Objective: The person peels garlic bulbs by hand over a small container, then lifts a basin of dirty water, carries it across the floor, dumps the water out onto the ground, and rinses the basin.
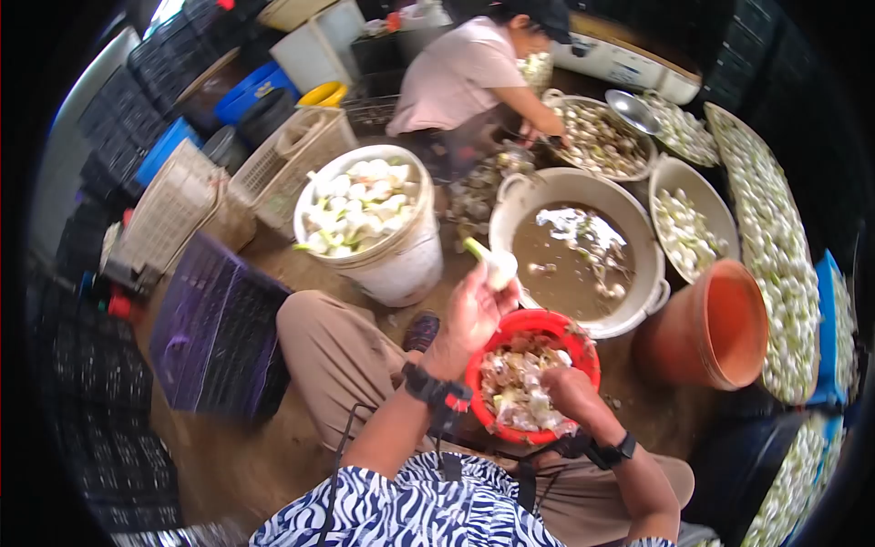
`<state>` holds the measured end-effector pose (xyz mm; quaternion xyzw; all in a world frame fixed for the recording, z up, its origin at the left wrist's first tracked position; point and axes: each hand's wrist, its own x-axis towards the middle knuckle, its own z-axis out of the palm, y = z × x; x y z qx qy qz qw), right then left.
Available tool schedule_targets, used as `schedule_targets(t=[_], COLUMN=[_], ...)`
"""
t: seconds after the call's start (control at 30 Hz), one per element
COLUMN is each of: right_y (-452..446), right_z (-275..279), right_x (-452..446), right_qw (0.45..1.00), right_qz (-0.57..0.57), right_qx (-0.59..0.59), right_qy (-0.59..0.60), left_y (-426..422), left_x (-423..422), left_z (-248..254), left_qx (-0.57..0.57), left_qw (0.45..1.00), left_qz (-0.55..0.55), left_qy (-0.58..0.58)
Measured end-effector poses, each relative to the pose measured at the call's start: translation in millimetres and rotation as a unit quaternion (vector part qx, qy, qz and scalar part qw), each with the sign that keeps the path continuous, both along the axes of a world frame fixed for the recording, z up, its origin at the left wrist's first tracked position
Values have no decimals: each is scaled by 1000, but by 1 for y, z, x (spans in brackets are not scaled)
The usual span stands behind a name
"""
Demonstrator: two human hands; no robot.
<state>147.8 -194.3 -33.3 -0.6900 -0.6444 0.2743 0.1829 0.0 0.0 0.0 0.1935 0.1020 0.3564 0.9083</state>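
Note:
My left hand [476,310] is raised with its fingers closed on a white garlic bulb [499,270] that has a short green stem. It is between the white bucket and the red basin. My right hand [574,394] is curled over the right side of the red basin [474,383]; what its fingers hold, if anything, is hidden. Papery garlic peelings [519,387] fill that basin, which stands between my legs. To the left, a white bucket [396,273] is heaped with clean garlic bulbs [360,205], some with green stems.
A large basin [504,223] of murky water lies ahead. Behind it, a person [465,77] works over a basin of garlic [606,137]. An orange bucket [652,337] tilts at right near long trays of garlic [775,237]. A purple crate [214,328] stands at left.

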Motion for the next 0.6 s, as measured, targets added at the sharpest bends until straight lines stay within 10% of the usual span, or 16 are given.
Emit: schedule_targets(t=[0.1, 0.3, 0.47, 0.6], right_y=[30, 59, 118, 149], right_z=[-20, -27, -113, -208], right_x=[0, 151, 251, 264], right_qw=[999, 964, 971, 960], right_qz=[11, -240, -189, -97], right_qx=[48, -7, 54, -126], right_qy=[11, 114, -138, -230], left_y=[78, 153, 103, 87], left_x=[-35, -43, 25, 67], left_z=[37, 5, -23, -42], left_qx=[-117, 56, 128, 168], left_qw=[983, 968, 978, 945], left_qz=[88, 237, 100, 45], left_qy=[-115, -61, 134, 278])
